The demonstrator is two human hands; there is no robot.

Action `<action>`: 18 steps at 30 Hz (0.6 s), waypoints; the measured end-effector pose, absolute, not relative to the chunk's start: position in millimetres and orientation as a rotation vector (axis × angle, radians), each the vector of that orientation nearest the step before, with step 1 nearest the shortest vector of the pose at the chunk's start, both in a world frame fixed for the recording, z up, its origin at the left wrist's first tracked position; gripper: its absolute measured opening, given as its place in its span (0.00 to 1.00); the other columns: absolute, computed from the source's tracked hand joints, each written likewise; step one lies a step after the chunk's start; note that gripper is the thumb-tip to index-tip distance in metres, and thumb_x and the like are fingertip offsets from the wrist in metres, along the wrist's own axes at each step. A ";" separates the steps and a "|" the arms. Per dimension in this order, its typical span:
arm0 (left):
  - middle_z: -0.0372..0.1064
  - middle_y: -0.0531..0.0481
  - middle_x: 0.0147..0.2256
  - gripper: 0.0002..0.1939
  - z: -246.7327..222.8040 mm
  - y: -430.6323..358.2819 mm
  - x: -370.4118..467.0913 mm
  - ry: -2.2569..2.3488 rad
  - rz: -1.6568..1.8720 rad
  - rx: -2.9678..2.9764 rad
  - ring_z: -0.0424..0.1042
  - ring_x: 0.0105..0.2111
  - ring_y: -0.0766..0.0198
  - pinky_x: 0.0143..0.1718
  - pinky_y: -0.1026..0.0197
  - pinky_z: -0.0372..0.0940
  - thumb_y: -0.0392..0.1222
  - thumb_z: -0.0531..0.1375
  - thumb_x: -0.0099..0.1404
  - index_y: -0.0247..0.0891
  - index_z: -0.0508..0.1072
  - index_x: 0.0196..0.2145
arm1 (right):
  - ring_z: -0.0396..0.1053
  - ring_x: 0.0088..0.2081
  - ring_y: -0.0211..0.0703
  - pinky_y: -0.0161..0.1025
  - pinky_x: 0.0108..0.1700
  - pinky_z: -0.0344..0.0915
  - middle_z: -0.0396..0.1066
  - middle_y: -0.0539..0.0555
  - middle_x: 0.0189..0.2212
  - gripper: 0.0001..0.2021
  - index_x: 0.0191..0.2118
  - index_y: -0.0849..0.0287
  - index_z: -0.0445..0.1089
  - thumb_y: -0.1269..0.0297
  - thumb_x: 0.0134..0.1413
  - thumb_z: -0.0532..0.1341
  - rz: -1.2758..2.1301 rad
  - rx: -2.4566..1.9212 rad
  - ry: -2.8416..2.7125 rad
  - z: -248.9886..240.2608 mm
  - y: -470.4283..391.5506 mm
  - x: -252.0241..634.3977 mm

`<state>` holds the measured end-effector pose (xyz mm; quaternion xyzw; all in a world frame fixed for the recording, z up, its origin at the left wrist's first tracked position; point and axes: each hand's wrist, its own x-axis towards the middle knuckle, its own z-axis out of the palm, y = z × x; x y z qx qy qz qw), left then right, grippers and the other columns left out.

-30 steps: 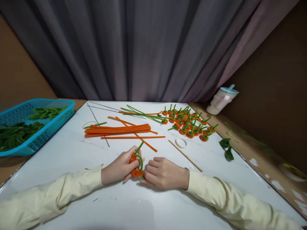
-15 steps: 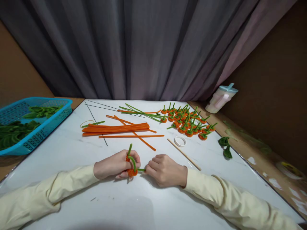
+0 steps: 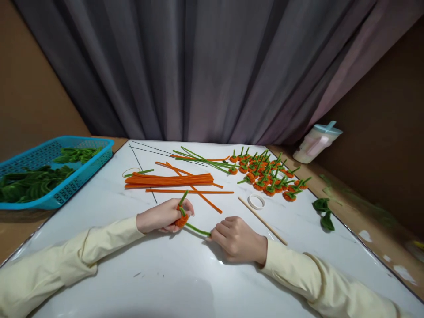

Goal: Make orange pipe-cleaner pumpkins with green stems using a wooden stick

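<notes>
My left hand point(image 3: 165, 215) grips a small round orange piece point(image 3: 181, 220) of fuzzy stem, with a short green end standing up from it. From that piece a green fuzzy stem point(image 3: 198, 230) runs right, nearly straight, to my right hand point(image 3: 233, 238), whose closed fingers pinch its far end. Beyond my left hand lies a bundle of orange stems point(image 3: 168, 180), with several loose orange ones around it. Farther back are loose green stems point(image 3: 202, 158). Many finished-looking orange and green pieces point(image 3: 265, 174) stand grouped at the back right.
A blue basket point(image 3: 111, 152) with green leaf shapes is at the left. On the right are a wooden stick point(image 3: 263, 221), a white ring point(image 3: 256, 202), dark green leaves point(image 3: 327, 220) and a lidded cup point(image 3: 314, 143). A grey curtain point(image 3: 205, 70) hangs behind the table.
The green stem between my hands was curled in a loop and is now stretched out. My hands are farther apart. The whole view has shifted slightly.
</notes>
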<state>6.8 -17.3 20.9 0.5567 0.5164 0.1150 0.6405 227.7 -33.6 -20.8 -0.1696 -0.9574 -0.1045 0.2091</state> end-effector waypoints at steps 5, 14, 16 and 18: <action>0.50 0.62 0.07 0.07 19.4 -17.7 7.8 1.192 0.235 1.287 0.40 0.07 0.72 0.07 0.72 0.37 0.38 0.49 0.60 0.39 0.60 0.37 | 0.55 0.17 0.36 0.38 0.24 0.44 0.62 0.50 0.17 0.13 0.25 0.60 0.61 0.69 0.59 0.48 -0.216 -0.544 -2.687 -20.8 -32.5 230.6; 0.51 0.61 0.08 0.16 27.3 3.7 -10.0 1.171 0.072 1.276 0.41 0.08 0.72 0.07 0.73 0.37 0.28 0.47 0.50 0.37 0.63 0.38 | 0.51 0.17 0.36 0.38 0.23 0.43 0.60 0.50 0.16 0.16 0.21 0.60 0.60 0.70 0.59 0.47 -0.251 -0.533 -2.641 -19.6 -29.1 231.0; 0.52 0.61 0.08 0.16 27.6 5.9 -13.1 1.136 0.043 1.290 0.42 0.07 0.72 0.07 0.72 0.38 0.29 0.47 0.48 0.36 0.63 0.36 | 0.51 0.17 0.36 0.38 0.23 0.42 0.60 0.49 0.16 0.16 0.21 0.60 0.60 0.70 0.59 0.47 -0.258 -0.534 -2.632 -19.5 -28.9 230.9; 0.53 0.60 0.07 0.17 27.4 6.1 -14.3 1.099 0.042 1.305 0.43 0.07 0.71 0.07 0.72 0.39 0.29 0.47 0.45 0.34 0.64 0.35 | 0.50 0.16 0.35 0.38 0.23 0.42 0.60 0.49 0.15 0.16 0.20 0.60 0.60 0.70 0.59 0.47 -0.262 -0.531 -2.626 -20.4 -28.4 231.4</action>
